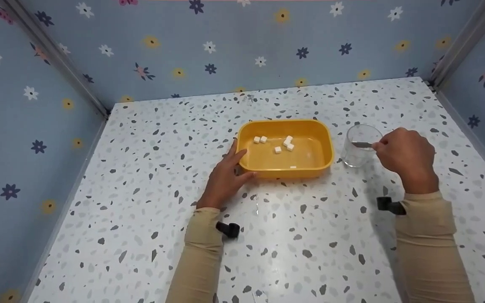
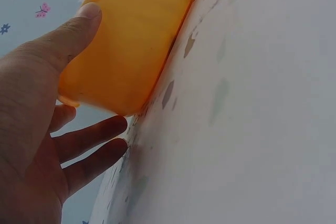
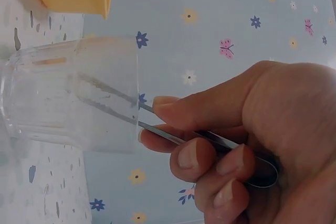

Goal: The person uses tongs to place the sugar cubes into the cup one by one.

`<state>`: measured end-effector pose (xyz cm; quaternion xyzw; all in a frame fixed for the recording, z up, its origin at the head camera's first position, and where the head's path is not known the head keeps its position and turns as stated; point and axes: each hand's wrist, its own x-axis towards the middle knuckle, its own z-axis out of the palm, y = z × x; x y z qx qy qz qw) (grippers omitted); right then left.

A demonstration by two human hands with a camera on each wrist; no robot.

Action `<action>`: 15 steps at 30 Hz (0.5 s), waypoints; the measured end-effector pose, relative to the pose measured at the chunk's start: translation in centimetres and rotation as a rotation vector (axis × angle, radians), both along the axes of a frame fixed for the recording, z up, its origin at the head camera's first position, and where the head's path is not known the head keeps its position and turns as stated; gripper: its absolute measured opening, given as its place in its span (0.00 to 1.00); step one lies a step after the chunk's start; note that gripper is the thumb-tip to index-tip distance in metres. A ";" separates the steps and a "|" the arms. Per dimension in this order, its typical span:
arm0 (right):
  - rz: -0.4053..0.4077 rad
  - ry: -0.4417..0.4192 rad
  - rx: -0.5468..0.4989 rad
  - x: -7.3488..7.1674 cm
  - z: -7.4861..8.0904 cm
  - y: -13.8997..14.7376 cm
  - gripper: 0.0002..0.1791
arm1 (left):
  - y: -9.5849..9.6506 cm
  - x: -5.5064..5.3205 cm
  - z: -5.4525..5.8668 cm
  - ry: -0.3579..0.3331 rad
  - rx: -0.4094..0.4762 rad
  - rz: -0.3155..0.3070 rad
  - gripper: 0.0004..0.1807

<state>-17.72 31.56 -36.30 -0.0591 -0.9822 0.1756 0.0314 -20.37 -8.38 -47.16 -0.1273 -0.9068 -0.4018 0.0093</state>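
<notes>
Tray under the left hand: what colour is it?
Yellow-orange tray, showing best in the head view.

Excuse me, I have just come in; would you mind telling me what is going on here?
A person's left hand holds a yellow tray at its left end, with several white cubes lying inside. Their right hand grips tweezers, whose tips are inside a clear cup standing to the right of the tray. I cannot tell whether the tips hold anything.
</notes>
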 end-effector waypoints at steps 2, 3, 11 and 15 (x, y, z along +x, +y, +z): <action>-0.002 0.002 0.004 -0.1 0.0 0.0 0.14 | 0.0 0.0 0.0 -0.002 0.001 0.003 0.40; -0.003 0.005 0.005 -0.1 0.0 0.0 0.14 | 0.0 0.0 0.1 -0.003 0.000 0.004 0.40; -0.005 0.008 0.009 -0.1 0.0 -0.2 0.14 | 0.0 -0.1 -0.1 0.006 0.007 0.000 0.41; -0.002 0.021 0.011 0.0 0.0 -0.1 0.13 | 0.0 -0.1 -0.2 0.013 0.009 -0.003 0.41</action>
